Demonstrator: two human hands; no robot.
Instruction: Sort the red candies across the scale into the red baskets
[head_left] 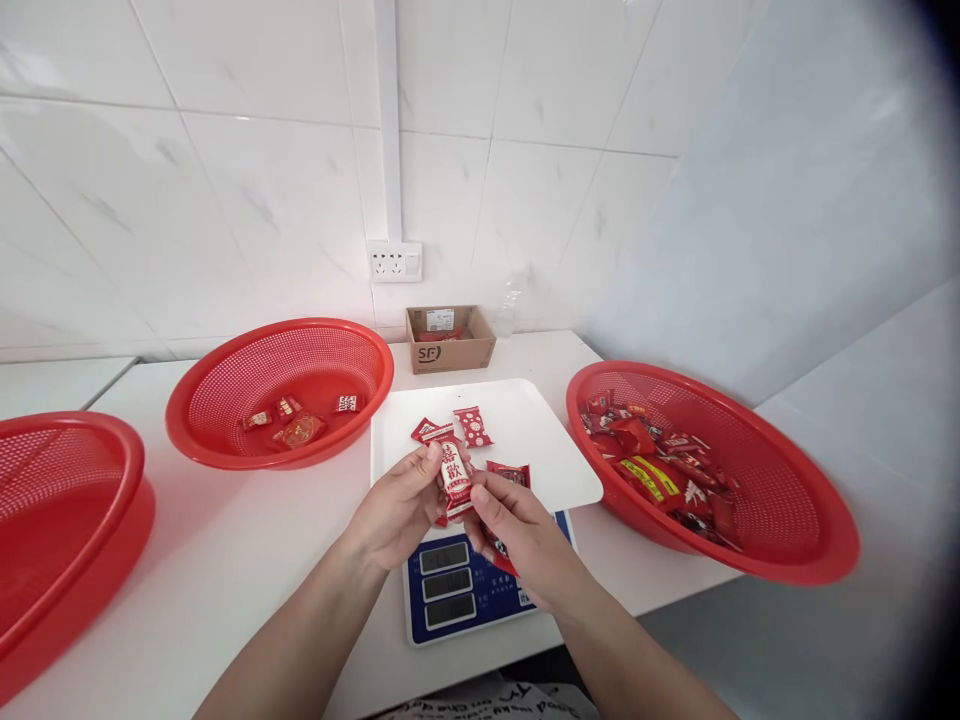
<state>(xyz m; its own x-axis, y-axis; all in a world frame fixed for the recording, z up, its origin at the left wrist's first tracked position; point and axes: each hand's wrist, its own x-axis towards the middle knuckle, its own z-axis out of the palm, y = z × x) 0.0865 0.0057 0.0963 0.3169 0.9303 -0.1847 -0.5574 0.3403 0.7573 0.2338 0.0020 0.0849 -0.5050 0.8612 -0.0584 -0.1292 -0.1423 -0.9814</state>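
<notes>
Over the front of a white weighing scale, my left hand pinches a red and white wrapped candy between thumb and fingers. My right hand closes on the lower end of the same candy from the other side. Beneath that hand, another red wrapper shows in part, mostly covered by the fingers. A dotted red candy packet lies on the scale's pan, and a dark red packet rests close to my right hand. More red wrapping peeks out behind my left thumb.
A red basket full of wrapped candies stands at right. Another red basket at left holds several packets. A third red basket sits at the left edge. Behind the scale are a cardboard box and a clear plastic bottle.
</notes>
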